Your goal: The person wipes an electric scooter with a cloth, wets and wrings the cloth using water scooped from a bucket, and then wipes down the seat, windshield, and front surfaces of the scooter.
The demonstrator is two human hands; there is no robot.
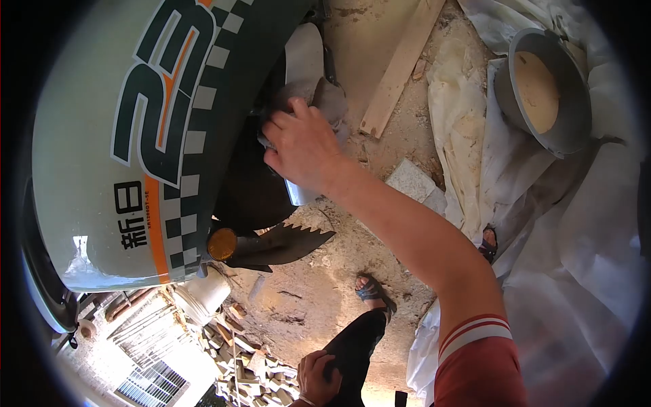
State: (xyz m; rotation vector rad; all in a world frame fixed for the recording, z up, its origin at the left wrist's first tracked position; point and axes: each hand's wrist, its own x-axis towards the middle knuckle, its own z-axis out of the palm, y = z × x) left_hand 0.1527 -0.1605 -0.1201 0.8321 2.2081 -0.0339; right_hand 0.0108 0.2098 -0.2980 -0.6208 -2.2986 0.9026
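My right hand (pixel 302 146) reaches in beside the wheel of a green and white vehicle (pixel 88 142), its fingers bent round a grey cloth (pixel 329 102). Part of the cloth shows between thumb and fingers; more hangs behind the hand. Just under the palm is a shiny metal part (pixel 298 195). The black wheel area (pixel 251 183) is in shadow. Low in the view, my left hand (pixel 320 380) rests on my black-trousered leg (pixel 356 346), with no object visible in it.
A dark bowl (pixel 573 102) of tan material stands on pale sheeting (pixel 569 271) at the right. A wooden board (pixel 400 74) and a stone slab (pixel 410 180) lie on the ground. Broken pieces are piled (pixel 254 373) near a white bucket (pixel 207 292) at the lower left.
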